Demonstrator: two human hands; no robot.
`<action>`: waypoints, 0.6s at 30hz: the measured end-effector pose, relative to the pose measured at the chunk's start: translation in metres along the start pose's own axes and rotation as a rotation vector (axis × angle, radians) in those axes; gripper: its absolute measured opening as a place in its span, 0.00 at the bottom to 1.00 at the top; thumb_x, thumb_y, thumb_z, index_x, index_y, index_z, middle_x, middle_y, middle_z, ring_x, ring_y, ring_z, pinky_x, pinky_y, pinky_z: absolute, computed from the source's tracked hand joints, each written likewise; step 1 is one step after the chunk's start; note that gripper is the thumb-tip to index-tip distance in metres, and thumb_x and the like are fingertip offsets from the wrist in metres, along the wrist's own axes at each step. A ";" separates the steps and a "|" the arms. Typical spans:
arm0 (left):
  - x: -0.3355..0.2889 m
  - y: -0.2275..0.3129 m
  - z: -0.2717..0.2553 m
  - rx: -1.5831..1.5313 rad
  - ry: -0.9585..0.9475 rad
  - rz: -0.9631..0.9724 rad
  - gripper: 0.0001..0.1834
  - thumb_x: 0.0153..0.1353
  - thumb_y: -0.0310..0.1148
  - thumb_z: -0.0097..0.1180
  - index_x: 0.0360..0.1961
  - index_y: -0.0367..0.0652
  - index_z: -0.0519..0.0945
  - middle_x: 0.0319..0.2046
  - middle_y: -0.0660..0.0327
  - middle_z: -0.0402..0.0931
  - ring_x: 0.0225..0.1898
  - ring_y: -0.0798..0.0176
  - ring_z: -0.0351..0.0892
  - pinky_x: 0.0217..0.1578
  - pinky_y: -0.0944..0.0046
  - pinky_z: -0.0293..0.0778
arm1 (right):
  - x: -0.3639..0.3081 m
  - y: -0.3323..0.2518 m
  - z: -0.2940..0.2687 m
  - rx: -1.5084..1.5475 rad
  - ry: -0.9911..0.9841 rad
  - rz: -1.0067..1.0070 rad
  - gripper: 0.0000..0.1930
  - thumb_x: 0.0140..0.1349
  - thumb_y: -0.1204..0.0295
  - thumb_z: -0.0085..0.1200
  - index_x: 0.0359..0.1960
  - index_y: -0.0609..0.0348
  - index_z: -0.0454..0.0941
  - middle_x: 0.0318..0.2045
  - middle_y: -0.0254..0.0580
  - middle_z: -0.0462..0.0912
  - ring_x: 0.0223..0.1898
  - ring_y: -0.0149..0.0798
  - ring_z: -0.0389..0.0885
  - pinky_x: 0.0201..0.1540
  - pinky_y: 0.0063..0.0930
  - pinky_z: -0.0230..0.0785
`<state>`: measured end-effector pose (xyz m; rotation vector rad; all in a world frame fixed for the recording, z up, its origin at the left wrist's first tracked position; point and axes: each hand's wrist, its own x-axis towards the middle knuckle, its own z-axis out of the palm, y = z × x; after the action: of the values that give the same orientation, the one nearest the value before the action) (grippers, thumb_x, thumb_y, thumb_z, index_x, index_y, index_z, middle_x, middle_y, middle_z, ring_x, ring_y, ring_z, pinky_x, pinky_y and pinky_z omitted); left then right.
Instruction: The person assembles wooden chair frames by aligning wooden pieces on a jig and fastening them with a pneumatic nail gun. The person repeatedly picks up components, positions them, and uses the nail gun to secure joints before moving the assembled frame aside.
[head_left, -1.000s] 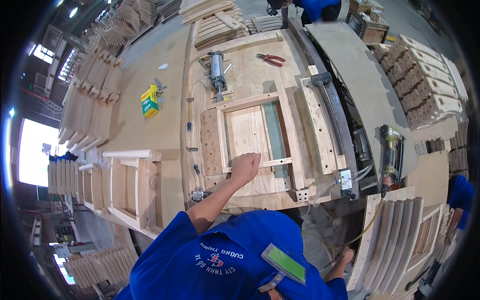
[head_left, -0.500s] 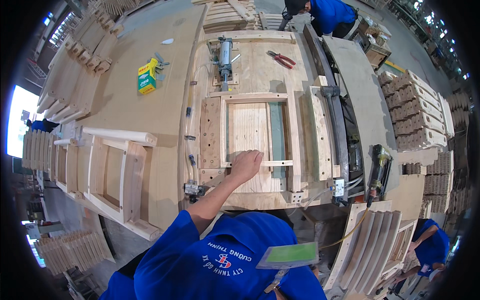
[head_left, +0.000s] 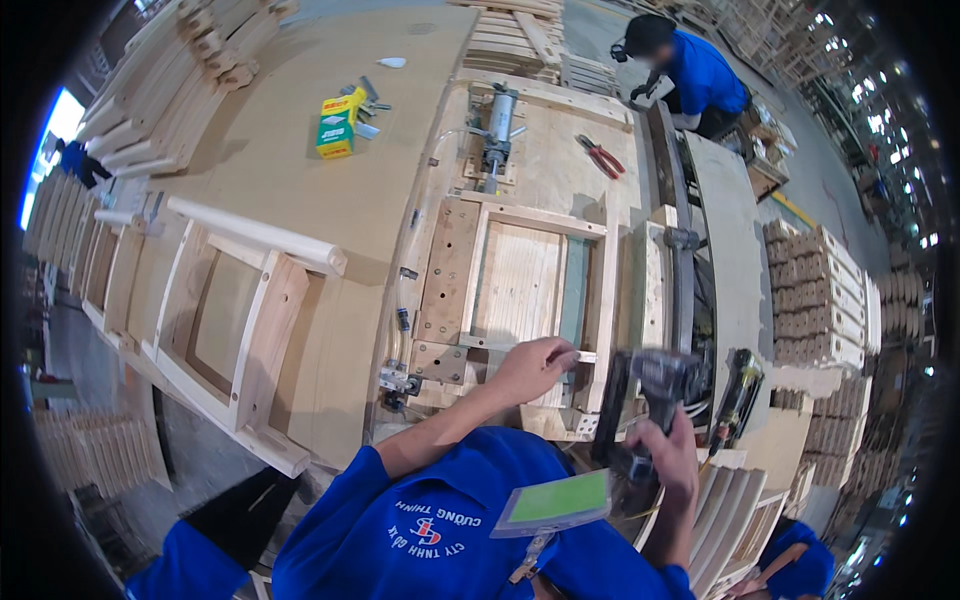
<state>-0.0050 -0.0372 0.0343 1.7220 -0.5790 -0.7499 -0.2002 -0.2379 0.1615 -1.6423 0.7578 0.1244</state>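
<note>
A rectangular wooden frame (head_left: 607,270) lies in the bench jig, with a pale wooden rail (head_left: 480,342) across its near end. My left hand (head_left: 538,370) reaches over that rail near its right end. Its fingers are curled and pressed together at the rail, partly hiding it. In my right hand (head_left: 668,450) is a black nail gun (head_left: 655,385), gripped by the handle and somewhat blurred. The gun is held upright just right of the frame's near right corner. A drilled wooden block (head_left: 446,270) borders the frame on the left.
Beyond the frame are an air cylinder (head_left: 500,125) and red-handled pliers (head_left: 601,157). A green-yellow box (head_left: 336,130) and an assembled wooden frame (head_left: 262,330) are on the left. Another air tool (head_left: 738,395) lies right. A co-worker (head_left: 700,75) bends at the far end.
My right hand has come into view from the lower right with the nail gun. My left hand has slid right along the rail. The whole view has shifted and tilted.
</note>
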 end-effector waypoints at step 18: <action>0.109 -0.046 -0.082 -0.207 0.590 -0.304 0.29 0.76 0.54 0.53 0.57 0.36 0.82 0.32 0.48 0.87 0.34 0.46 0.89 0.40 0.49 0.79 | 0.296 -0.127 0.172 0.120 -0.412 0.012 0.31 0.83 0.46 0.42 0.55 0.67 0.80 0.27 0.40 0.81 0.20 0.33 0.81 0.24 0.32 0.80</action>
<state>0.1295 -0.0484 -0.0157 1.7417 0.1621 -0.4494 0.1542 -0.1972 0.0854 -1.4349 0.4506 0.4050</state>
